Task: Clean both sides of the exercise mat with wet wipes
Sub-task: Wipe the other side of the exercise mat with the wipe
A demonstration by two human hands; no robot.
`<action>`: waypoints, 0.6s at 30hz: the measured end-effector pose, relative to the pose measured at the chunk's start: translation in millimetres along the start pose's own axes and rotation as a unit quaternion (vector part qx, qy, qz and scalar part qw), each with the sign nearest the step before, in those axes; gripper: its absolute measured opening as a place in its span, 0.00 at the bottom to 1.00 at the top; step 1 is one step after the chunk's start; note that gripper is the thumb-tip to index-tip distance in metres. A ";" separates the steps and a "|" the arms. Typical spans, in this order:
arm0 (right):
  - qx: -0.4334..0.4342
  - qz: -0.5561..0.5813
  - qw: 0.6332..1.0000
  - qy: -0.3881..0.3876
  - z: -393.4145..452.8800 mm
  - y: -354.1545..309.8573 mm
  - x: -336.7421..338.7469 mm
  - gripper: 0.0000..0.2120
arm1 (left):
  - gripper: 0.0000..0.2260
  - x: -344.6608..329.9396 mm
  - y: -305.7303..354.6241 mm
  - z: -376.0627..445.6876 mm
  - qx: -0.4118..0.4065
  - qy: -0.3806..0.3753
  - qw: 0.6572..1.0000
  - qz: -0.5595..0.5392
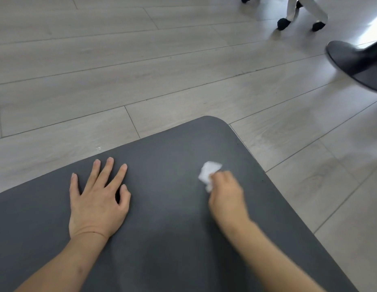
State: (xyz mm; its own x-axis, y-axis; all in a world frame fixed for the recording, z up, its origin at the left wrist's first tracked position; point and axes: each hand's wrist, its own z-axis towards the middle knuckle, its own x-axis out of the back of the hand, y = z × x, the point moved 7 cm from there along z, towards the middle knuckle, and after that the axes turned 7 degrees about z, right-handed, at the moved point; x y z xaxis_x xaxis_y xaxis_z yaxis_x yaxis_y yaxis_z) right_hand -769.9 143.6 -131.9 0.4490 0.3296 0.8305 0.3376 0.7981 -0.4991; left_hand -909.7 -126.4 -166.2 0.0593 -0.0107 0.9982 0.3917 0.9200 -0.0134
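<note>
Right fingers (222, 182) curled round a crumpled white wet wipe (208, 172), left fingers (108, 169) spread flat on the dark grey mat (172, 218)

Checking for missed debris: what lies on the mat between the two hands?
Only bare mat shows between the left hand and the right hand gripping the wipe, in the head view.
</note>
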 end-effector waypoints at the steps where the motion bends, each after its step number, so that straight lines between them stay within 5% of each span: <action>1: 0.067 0.040 0.996 -0.053 -25.2 -37.1 -16.5 0.12 | 0.26 0.2 0.1 -0.1 0.000 -0.002 1.000 0.001; 3: 0.192 0.044 0.966 -0.170 -63.8 -81.7 -39.4 0.07 | 0.27 0.4 0.4 0.3 -0.003 -0.007 1.000 0.002; 5: 0.225 0.011 0.956 -0.186 -53.2 -61.9 -39.8 0.06 | 0.27 0.8 -0.1 0.4 -0.005 -0.011 1.000 0.000; 11: -0.070 -0.002 0.997 0.028 -12.2 41.0 10.4 0.10 | 0.27 -0.8 -0.1 1.3 -0.003 -0.018 1.000 -0.009; 18: -0.086 0.054 0.990 0.099 -24.5 30.1 8.0 0.07 | 0.22 11.1 7.6 -1.6 -0.055 0.056 0.996 -0.047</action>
State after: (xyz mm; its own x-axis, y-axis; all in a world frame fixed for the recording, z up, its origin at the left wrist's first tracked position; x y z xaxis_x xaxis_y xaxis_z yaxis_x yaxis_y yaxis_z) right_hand -735.9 157.9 -146.3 0.6377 0.2891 0.7140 0.4068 0.6607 -0.6308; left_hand -904.7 -120.2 -155.3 0.1166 -0.1440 0.9827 0.4981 0.8645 0.0676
